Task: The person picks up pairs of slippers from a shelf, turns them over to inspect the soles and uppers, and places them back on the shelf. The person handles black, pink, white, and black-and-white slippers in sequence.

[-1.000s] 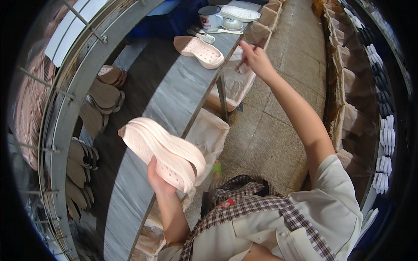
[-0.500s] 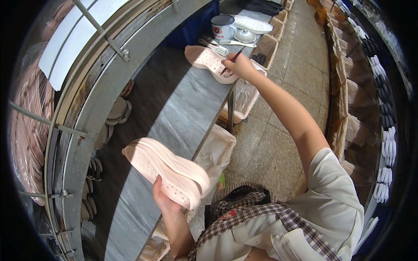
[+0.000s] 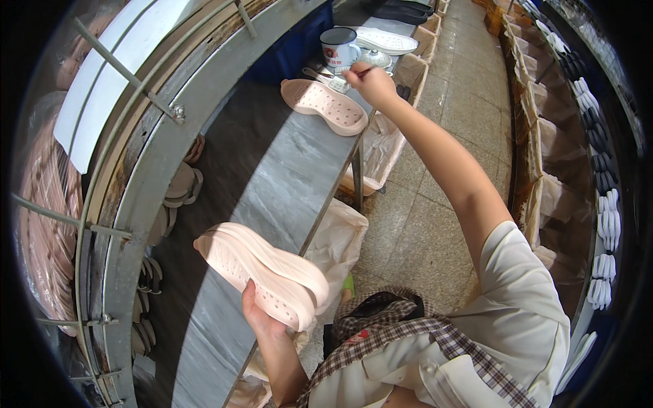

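Note:
My left hand [image 3: 264, 319] is closed around the near end of two pale pink shoe soles [image 3: 255, 268], pressed one against the other, with rows of small holes. They are held above the bench's near part. Another pale pink sole [image 3: 320, 105] lies flat on the bench farther off, its holed side up. Just beyond its near end, my right hand [image 3: 376, 87] pinches a thin dark red stick [image 3: 365, 71], whose tip I cannot make out. Around that hand are a white enamel mug [image 3: 338, 49], a small glass dish [image 3: 375, 59] and a white-handled brush [image 3: 328, 81].
The grey marbled bench [image 3: 272, 183] runs away from me beside a metal-framed rack [image 3: 146, 170] on the left. White soles [image 3: 384, 41] and black soles [image 3: 401, 11] lie at its far end. Lined baskets [image 3: 384, 153] stand along its right edge. Shelves with white straps [image 3: 607, 217] line the right.
My right hand has lifted off the sole on the bench and moved up toward the mug and dish with the stick. My left hand still holds its soles, nearly unmoved.

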